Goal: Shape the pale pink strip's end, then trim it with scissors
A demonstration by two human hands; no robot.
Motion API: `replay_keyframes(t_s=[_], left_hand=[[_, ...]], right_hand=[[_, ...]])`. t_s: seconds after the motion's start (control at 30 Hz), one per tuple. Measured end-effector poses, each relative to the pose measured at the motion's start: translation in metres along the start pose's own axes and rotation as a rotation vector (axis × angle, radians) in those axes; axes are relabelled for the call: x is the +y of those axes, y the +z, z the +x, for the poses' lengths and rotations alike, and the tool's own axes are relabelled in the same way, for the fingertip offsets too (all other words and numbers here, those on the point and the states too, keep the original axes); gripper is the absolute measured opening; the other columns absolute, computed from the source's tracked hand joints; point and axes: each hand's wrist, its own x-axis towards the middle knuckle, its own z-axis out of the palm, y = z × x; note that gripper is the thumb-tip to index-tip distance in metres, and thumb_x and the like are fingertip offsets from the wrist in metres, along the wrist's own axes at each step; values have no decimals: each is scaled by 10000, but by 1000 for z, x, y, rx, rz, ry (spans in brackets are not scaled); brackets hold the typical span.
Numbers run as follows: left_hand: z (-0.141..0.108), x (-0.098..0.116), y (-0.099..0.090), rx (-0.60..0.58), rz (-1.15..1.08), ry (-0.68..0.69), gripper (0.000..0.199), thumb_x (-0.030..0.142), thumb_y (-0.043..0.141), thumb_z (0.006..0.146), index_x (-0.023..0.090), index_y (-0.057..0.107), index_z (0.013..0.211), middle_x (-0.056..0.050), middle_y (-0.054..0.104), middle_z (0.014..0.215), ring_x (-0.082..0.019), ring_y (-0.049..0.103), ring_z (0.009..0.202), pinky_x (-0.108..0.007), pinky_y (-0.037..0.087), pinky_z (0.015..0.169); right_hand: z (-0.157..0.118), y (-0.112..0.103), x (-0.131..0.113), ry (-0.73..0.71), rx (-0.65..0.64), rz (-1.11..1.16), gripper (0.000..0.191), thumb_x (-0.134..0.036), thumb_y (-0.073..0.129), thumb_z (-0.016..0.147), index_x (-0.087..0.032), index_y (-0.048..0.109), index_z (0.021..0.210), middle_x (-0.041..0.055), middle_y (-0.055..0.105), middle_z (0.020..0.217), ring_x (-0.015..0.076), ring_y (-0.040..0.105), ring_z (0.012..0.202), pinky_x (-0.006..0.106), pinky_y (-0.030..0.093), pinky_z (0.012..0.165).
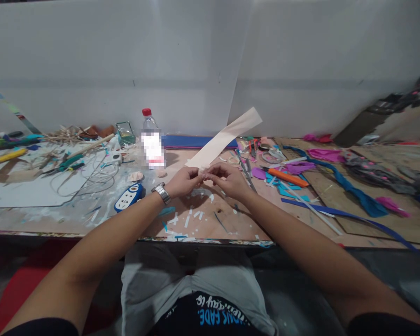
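A long cream strip, which looks like crepe paper [227,135], slants up and away to the right from my fingers. Its near end is bunched into small folds. My left hand [185,183], with a metal watch on the wrist, pinches the bunched end from the left. From the other side my right hand [229,180] pinches the same gathered end, fingertips meeting those of the left. Both hands are just above the wooden table [210,219]. Part of the gathered paper is hidden by the fingers.
A red-capped bottle [150,140] stands behind my left hand, near a blue-and-white oval item [128,197]. An orange cutter [288,177], a blue strip [353,217] and coloured paper pieces lie right. Pliers [68,169], sticks and wire lie left.
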Motion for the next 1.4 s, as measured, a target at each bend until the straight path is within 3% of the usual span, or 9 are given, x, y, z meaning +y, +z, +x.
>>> replay_keyframes(t_s=[0.2, 0.7, 0.8, 0.97, 1.3, 1.4], left_hand=[[-1, 1, 0, -6, 1, 21, 496, 585, 532, 937, 130, 629, 764, -11, 588, 676, -98, 457, 575, -240, 346, 564], [-2, 4, 1, -25, -71, 2, 470, 563, 570, 912, 120, 629, 765, -23, 598, 705, -107, 477, 610, -237, 352, 578], [-2, 4, 0, -26, -56, 18, 464, 554, 568, 916, 122, 629, 757, -21, 592, 699, -110, 481, 619, -239, 358, 585], [-3, 10, -1, -40, -45, 7, 456, 552, 576, 908, 133, 612, 731, -10, 578, 673, -107, 469, 601, -236, 363, 577], [-6, 12, 4, 4, -16, 2, 363, 461, 637, 857, 150, 542, 695, 31, 453, 637, -98, 393, 596, -232, 306, 558], [-8, 15, 4, -28, -26, 23, 305, 404, 615, 864, 143, 571, 712, 27, 485, 647, -99, 408, 603, -231, 311, 566]], right_hand=[[1, 2, 7, 31, 16, 113, 405, -502, 799, 774, -224, 518, 860, -23, 561, 773, 131, 560, 649, 273, 493, 575], [1, 0, 7, 25, 17, 61, 369, -407, 814, 750, -225, 502, 826, -37, 535, 726, 128, 526, 635, 257, 422, 564], [1, 1, 6, 38, 15, 91, 377, -388, 821, 739, -226, 523, 901, -28, 573, 768, 129, 555, 655, 251, 433, 565], [-1, 1, 2, 130, -11, 179, 537, -351, 782, 755, -248, 480, 1186, -50, 606, 727, 140, 599, 636, 250, 482, 570], [-1, 0, 0, 111, -27, 170, 558, -300, 755, 756, -233, 490, 1242, -68, 556, 693, 125, 560, 611, 243, 451, 572], [-2, 1, -2, 120, -59, 174, 591, -303, 762, 754, -234, 487, 1273, -46, 593, 753, 133, 584, 644, 247, 455, 584]])
